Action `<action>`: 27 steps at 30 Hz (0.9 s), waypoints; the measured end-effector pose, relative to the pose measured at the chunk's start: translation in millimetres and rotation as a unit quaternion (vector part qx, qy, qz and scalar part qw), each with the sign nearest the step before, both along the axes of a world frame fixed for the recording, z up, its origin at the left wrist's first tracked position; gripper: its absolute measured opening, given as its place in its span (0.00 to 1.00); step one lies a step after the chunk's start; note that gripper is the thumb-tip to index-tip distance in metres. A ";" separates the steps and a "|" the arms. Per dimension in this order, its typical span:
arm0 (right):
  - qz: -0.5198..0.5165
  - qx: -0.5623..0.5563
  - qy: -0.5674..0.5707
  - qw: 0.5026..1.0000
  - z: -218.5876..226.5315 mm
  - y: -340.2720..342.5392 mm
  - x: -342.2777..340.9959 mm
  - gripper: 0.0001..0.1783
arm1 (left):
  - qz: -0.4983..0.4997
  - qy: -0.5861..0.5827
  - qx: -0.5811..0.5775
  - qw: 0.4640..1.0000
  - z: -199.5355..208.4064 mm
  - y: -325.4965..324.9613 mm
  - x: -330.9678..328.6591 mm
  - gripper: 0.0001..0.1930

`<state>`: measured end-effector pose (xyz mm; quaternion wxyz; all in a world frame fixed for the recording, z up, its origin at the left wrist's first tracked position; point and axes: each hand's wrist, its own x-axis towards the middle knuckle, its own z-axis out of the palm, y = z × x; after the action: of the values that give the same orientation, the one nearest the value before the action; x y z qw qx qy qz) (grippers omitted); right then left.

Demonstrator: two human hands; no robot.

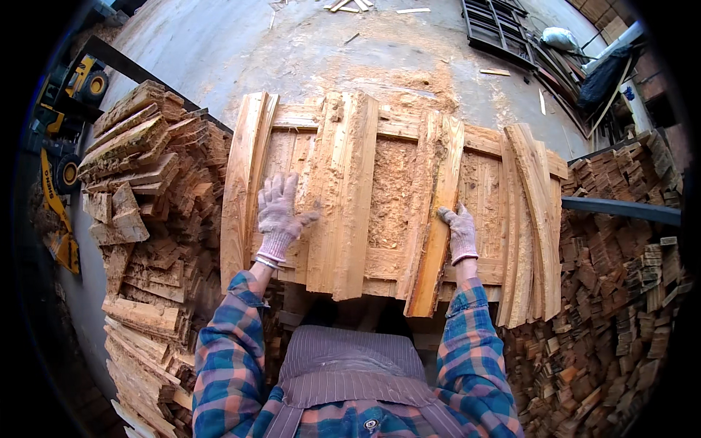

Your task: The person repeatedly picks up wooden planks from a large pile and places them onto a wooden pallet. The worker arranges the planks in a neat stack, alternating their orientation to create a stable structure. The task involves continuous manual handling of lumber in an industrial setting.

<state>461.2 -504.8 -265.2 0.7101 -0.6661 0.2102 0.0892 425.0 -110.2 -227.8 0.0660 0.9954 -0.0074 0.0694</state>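
Note:
A rough wooden pallet point(398, 131) lies in front of me with several long split planks laid across it. My left hand point(279, 216), in a worn knit glove, lies flat with fingers spread on the slats between the far-left planks point(244, 175) and a wide middle plank point(343, 197). My gloved right hand point(460, 232) rests on the edge of a narrower plank point(437, 212) right of centre, fingers curled against it. More curved planks point(533, 219) lie at the pallet's right end. Sawdust covers the slats.
Tall stacks of short cut wood stand at the left point(146, 204) and at the right point(621, 292). Beyond the pallet is a concrete floor point(307, 44) strewn with sawdust. A yellow loader point(62, 131) stands at far left, a dark pallet point(500, 25) at the back.

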 end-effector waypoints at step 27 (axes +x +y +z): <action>0.020 -0.053 0.005 0.998 -4.6 -33.7 12.0 0.20 | 0.093 0.152 0.004 0.984 -18.5 -173.9 26.8 0.42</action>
<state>473.1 -538.5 -269.7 0.6707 -0.7066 0.2044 0.0954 451.8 -284.1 -246.2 0.0556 0.9910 0.0948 -0.0769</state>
